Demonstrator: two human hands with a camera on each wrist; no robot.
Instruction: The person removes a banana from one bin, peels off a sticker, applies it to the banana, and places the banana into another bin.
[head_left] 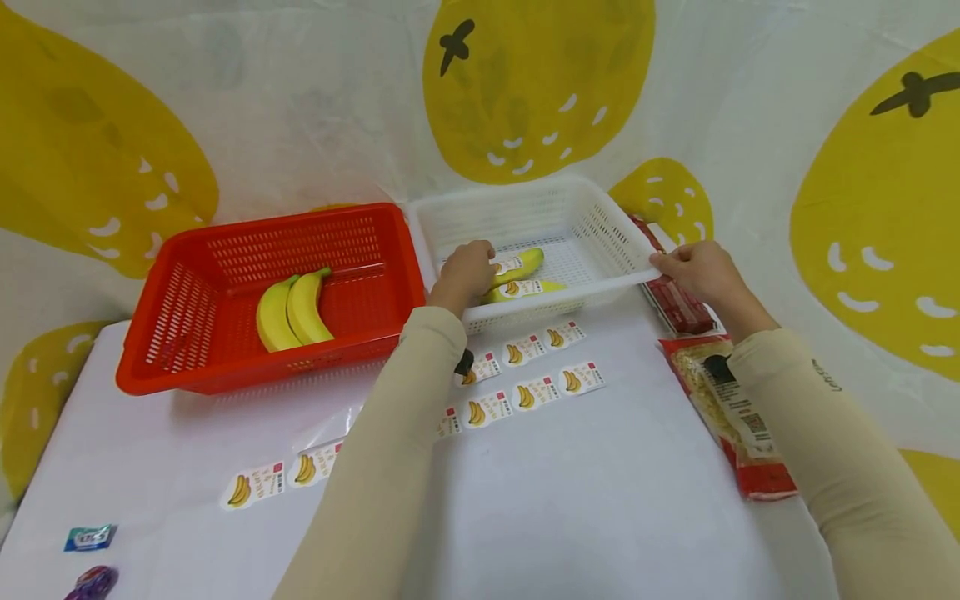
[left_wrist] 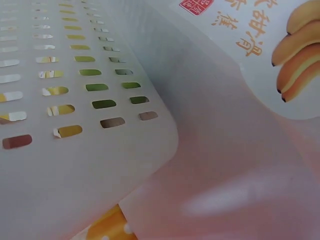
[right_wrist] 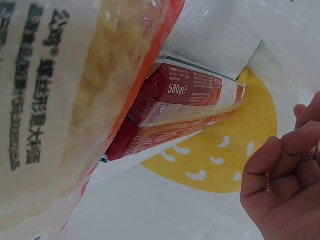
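Observation:
My left hand [head_left: 467,271] reaches into the white basket [head_left: 577,293], fingers bent over the left ends of the bananas there. Two show beside it: a yellow-green banana [head_left: 531,262] and a yellow banana [head_left: 553,287], each with a banana-picture label. The fingertips are hidden, so I cannot tell whether they grip one. In the left wrist view only the slotted wall of the white basket [left_wrist: 90,160] and a label [left_wrist: 260,55] fill the picture. At the basket's right corner my right hand [head_left: 701,271] pinches the rim between thumb and curled fingers [right_wrist: 287,160].
A red basket [head_left: 225,372] with two bananas [head_left: 306,310] stands to the left. Banana labels [head_left: 534,393] lie in rows in front. A pasta bag [head_left: 757,442] and red packs [head_left: 678,308] lie right; a small blue packet [head_left: 90,537] and purple item [head_left: 93,581] front left.

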